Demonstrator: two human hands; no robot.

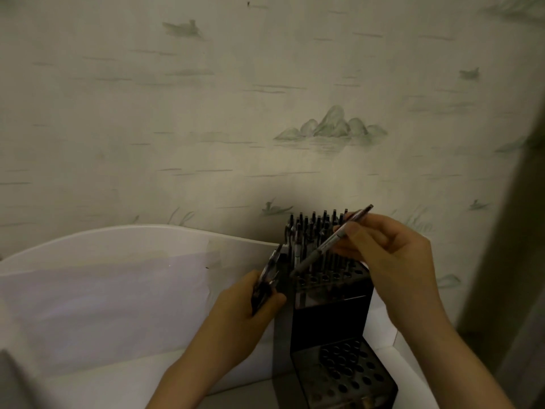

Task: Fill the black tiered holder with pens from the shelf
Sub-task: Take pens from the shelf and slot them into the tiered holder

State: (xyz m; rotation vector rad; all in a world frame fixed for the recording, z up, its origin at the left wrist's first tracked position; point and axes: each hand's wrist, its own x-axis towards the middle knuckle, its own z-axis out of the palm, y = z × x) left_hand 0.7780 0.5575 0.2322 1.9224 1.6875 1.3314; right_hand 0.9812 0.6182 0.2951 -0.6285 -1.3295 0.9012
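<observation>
Insertion of a pen into the upper tier. The right hand [392, 261] pinches a slim grey pen [330, 242] near its upper end between thumb and fingertips, the shaft slanting down to the left so that its tip lies at the front row of holes on the upper tier of the black perforated tiered holder [330, 308]. The left hand [244, 317], curled, grips a small bundle of dark spare pens [267, 280] just beside the holder's left edge. The rear rows of the upper tier already carry a cluster of upright dark-capped pens [315, 228]; the front rows and the lower tier [345, 370] show open holes.

To seat the pen well, the tip should probably be settled in one hole first, then the shaft swung upright before release; pushed in at the present slant, it may bind on the rim or skid into a neighbouring hole. The standing pens close behind leave little room for the fingers, so a high grip appears sensible.

Surroundings: a white curved shelf panel [118, 261] to the left, and pale wallpaper with faint green mountains [330, 125] behind. Dim light obscures the hole edges.
</observation>
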